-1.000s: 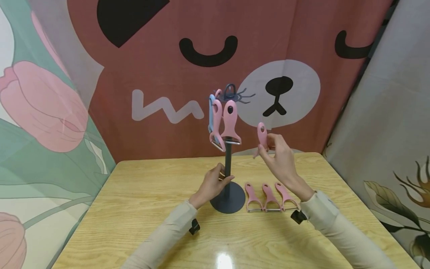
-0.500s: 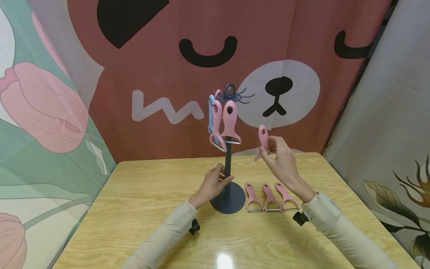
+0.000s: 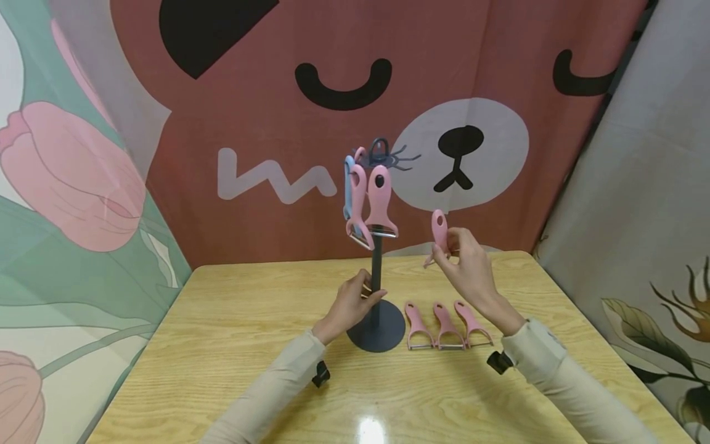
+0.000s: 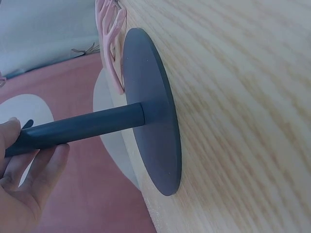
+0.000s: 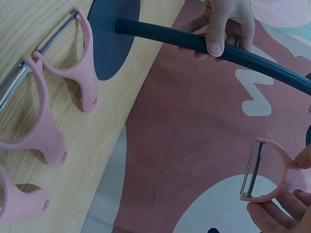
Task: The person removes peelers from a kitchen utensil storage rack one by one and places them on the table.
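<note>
My left hand (image 3: 349, 303) grips the pole (image 4: 87, 127) of a dark upright stand just above its round base (image 3: 377, 340). The thumb and fingers lie around the pole in the right wrist view. In my right hand (image 3: 470, 266) a pink Y-shaped peeler (image 3: 439, 227) is pinched, handle end up and blade end down, in the air right of the stand. Its metal blade (image 5: 252, 167) shows in the right wrist view. From the hooks at the stand's top hang a pink peeler (image 3: 379, 197), another pink one (image 3: 358, 197) and a blue peeler (image 3: 348, 185), with one more pink piece partly hidden behind.
On the wooden table (image 3: 233, 345), three pink peelers lie in a row right of the base: a left one (image 3: 417, 324), a middle one (image 3: 447, 324) and a right one (image 3: 471, 322). Bare hooks (image 3: 407, 159) stick out at the stand's upper right. A printed curtain (image 3: 266, 123) hangs behind the table.
My right hand has drifted slightly right and down with the pink peeler, a little farther from the stand. The left hand and the stand have stayed in place.
</note>
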### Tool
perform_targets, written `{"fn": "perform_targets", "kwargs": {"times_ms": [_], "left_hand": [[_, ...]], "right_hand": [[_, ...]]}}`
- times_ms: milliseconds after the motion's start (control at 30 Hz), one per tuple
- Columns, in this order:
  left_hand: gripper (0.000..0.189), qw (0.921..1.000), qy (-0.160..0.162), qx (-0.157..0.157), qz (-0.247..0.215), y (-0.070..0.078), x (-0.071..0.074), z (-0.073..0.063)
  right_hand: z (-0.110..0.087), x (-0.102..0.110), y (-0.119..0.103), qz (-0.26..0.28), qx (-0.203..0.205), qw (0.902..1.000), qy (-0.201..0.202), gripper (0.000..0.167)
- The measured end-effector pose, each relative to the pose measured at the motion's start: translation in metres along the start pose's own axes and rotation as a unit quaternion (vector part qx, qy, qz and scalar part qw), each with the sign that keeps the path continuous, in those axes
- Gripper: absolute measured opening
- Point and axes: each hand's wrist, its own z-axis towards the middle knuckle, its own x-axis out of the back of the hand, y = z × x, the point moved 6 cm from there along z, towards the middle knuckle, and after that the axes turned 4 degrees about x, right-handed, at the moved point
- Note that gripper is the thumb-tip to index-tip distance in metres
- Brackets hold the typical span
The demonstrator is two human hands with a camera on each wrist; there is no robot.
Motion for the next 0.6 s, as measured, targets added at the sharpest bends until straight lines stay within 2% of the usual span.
{"fn": "perform_targets", "kwargs": {"times_ms": [600], "left_hand": [[0.021, 1.0000, -0.001, 0.007, -0.001, 0.000, 0.000, 0.000]], "right_hand": [[-0.009, 0.002, 0.014, -0.031, -0.011, 0.9993, -0.019, 0.034]]}}
